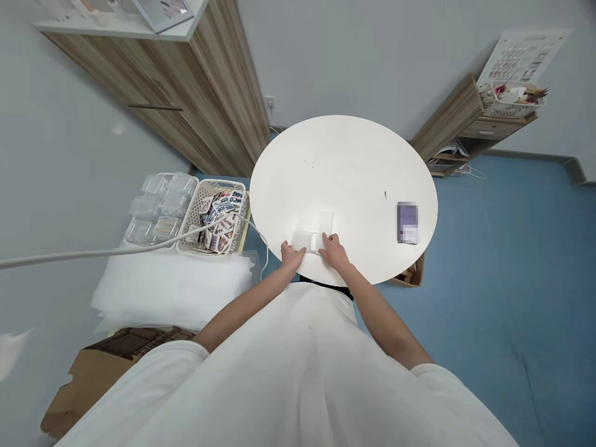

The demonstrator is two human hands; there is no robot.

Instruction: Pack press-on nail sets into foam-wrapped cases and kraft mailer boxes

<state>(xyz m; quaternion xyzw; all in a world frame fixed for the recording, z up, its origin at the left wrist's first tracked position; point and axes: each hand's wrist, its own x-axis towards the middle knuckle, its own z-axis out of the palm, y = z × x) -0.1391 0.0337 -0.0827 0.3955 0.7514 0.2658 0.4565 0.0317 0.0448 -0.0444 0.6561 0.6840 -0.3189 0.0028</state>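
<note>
Near the front edge of the white round table [344, 161], a thin translucent white wrapping sheet [302, 239] lies flat. A small white box-like piece [317, 243] rests on it, close to my right hand. My left hand [292, 256] pinches the sheet's left front corner between thumb and fingers. My right hand [334, 251] has its fingers closed at the right side of the white piece, touching it and the sheet. White on white makes the exact edges hard to tell apart. Part of the sheet [326, 220] extends away behind the white piece.
A blurred purple item [408, 222] lies on the table's right. To the left stand a basket of printed cards [218, 217], clear plastic boxes [161, 205] and a stack of white sheets [172, 285]. A white cable [139, 248] crosses there. Cabinets stand behind.
</note>
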